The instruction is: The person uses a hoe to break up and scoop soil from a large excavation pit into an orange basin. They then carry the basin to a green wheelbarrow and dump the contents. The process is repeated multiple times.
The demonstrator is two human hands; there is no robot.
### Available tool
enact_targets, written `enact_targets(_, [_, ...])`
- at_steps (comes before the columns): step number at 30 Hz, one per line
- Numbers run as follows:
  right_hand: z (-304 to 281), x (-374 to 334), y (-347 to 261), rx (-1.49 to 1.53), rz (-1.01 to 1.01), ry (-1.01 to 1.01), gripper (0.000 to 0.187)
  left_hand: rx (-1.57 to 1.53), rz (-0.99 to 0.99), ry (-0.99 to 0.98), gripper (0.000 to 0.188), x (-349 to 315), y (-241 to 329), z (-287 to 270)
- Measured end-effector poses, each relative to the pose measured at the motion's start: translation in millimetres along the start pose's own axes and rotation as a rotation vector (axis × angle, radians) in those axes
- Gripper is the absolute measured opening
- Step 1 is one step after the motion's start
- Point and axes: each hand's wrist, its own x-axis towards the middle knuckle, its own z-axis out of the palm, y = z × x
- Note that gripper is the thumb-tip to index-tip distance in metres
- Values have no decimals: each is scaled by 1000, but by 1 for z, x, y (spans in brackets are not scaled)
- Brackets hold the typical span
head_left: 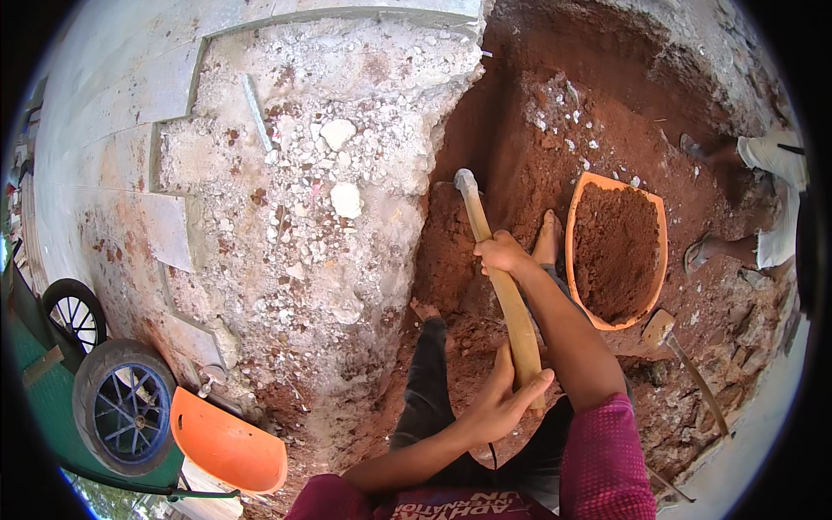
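Note:
Both my hands hold one long wooden-handled digging tool [511, 316]. My left hand [496, 400] is closed around the handle near its lower end, close to my body. Farther up the handle, my right hand [504, 253] grips with its fingers wrapped round. A grey metal collar caps the far end, down at the red soil [446, 234]; its blade or point does not show, so I cannot tell a hoe from a pickaxe. Right of my right hand stands an orange tub [663, 251] full of loose red soil. My bare feet are on the soil, either side of the handle.
A second orange tub [230, 442] lies tilted beside a wheelbarrow wheel [126, 407] at lower left. Broken concrete and rubble [329, 165] border the trench's left side. Another person's legs [737, 247] stand at right, above a hoe [693, 364] lying on the ground.

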Motion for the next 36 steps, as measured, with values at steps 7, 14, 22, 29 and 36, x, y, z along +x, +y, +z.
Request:
enact_targets(7, [-39,-76,1,75,16,-2,37,-20,222,-322,85,-48,17,63])
enact_targets(14, [-119,-228,-2,230,-34,-28,19,187,310,-739,105,-82,30,137])
enact_targets(22, [-172,-383,73,622,-98,335,20,331,106,-1103,95,-120,22,200])
enact_targets(29, [-103,-321,156,703,-141,892,30,790,-362,-771,65,-112,9,115])
enact_targets(36, [-57,-232,135,1197,-172,824,22,1341,-55,-328,44,-81,11,22])
